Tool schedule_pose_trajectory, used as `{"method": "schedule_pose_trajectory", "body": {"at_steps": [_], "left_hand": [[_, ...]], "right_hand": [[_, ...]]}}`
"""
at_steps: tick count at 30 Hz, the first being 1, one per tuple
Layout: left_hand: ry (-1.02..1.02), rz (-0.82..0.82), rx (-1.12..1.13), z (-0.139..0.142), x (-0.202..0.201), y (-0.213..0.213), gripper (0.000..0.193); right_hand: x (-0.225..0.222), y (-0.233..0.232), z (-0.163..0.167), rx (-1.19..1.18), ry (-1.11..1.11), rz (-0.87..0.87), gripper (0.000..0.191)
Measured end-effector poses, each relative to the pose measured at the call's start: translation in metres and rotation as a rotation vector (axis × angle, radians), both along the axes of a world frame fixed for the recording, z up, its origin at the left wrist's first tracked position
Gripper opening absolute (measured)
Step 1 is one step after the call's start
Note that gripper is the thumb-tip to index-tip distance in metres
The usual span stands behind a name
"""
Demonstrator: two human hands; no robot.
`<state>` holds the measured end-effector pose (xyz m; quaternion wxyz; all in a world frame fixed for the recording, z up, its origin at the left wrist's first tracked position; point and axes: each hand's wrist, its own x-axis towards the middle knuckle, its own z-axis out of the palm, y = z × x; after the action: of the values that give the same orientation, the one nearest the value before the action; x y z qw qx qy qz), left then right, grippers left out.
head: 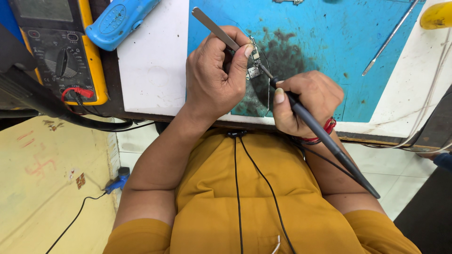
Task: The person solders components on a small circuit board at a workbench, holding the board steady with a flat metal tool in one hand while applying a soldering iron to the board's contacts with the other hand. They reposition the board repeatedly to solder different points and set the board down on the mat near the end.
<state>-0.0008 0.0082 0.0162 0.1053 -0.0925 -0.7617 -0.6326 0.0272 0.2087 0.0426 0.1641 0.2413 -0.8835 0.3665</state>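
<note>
My left hand (214, 77) grips metal tweezers (214, 27) whose tips reach down to a small circuit board (254, 63) lying on the stained blue work mat (325, 33). My right hand (308, 101) holds a dark soldering iron (325, 136) like a pen, its tip touching the small board from the right. A red thread is tied around my right wrist. The board is partly hidden by my left fingers.
A yellow multimeter (61, 51) with red and black leads sits at the left, next to a blue plastic tool (120, 21). A thin metal rod (391, 37) lies on the mat at the right, near a yellow object (437, 15). The table edge runs just before my body.
</note>
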Motion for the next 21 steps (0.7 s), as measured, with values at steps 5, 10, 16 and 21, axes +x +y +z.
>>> {"method": "schedule_pose_trajectory", "body": {"at_steps": [5, 10, 16, 21], "left_hand": [[-0.014, 0.002, 0.009, -0.0008, 0.0002, 0.0008, 0.007], [-0.004, 0.003, 0.001, -0.0009, 0.0003, 0.0005, 0.007], [-0.005, -0.001, 0.003, -0.0006, 0.0002, -0.0001, 0.007], [-0.003, 0.003, 0.009, -0.0003, 0.0004, 0.0004, 0.007]], "right_hand": [[0.0003, 0.0002, 0.0002, 0.005, -0.001, -0.012, 0.007], [-0.0006, 0.0002, 0.0006, -0.002, 0.0, -0.009, 0.008], [-0.0003, -0.0006, 0.0008, 0.0, 0.002, -0.007, 0.007], [0.0, 0.0003, 0.0019, 0.011, -0.007, 0.012, 0.007]]}}
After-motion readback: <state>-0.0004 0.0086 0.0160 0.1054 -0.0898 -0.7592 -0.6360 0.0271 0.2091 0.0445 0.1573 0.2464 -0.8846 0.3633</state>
